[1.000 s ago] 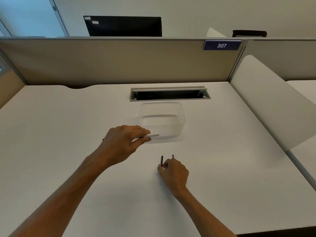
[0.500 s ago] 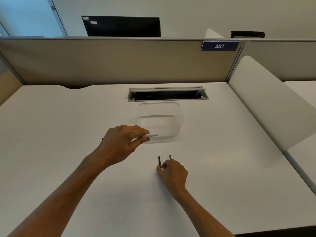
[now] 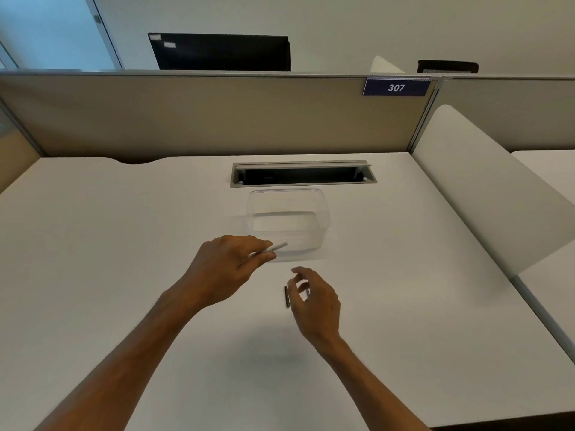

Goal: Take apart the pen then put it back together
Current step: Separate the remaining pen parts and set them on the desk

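The left hand (image 3: 228, 265) pinches a slim white pen barrel (image 3: 278, 246) between thumb and forefinger, its grip clamped on the smooth plastic tube, whose free end points right and slightly away toward the container. The barrel sits just in front of a clear, thin-walled plastic container (image 3: 287, 223), rectangular with rounded corners, which stands open on the matte white tabletop (image 3: 124, 244).

The right hand (image 3: 314, 301) hovers a little above the tabletop with its fingers spread and curled, grip apart and holding nothing. Beneath its fingertips lie two thin dark pen pieces: a short dark rod (image 3: 286, 297) lying flat and pointing away from the person, left of the fingers, and a second slender piece (image 3: 307, 291) mostly hidden behind the fingers, so its shape is unclear.

Behind the container, a rectangular grey metal cable slot (image 3: 303, 174) is cut into the tabletop. A beige fabric partition (image 3: 202, 116) carries a dark blue plate reading 307 (image 3: 396, 87).
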